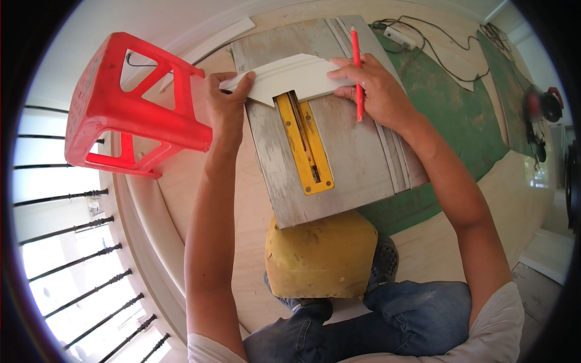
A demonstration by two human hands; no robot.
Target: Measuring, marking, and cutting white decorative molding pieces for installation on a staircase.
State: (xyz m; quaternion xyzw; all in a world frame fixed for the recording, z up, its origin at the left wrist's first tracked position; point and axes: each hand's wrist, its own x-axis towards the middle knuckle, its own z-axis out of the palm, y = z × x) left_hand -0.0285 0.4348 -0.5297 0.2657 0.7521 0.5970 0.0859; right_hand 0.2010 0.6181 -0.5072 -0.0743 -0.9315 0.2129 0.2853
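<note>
A white board (289, 75) with angled ends lies across the grey metal top of a table saw (357, 154). Its near edge has a notch that sits over the far end of the yellow throat plate (321, 163), where the slot for the blade runs. My left hand (230, 100) grips the board's left end, thumb on top. At the opposite end, my right hand (372, 85) pinches the board between fingers and thumb. A red pencil (358, 75) is also tucked between the fingers of my right hand, pointing away from me.
A red plastic stool (100, 115) lies tipped over at the left. Beyond it runs a railing with black bars (69, 196). The saw's yellow body (321, 254) stands between my legs. Green sheeting (448, 115), cables (423, 39) with a white power strip (399, 37), and a red-and-black power tool (541, 106) are at the right.
</note>
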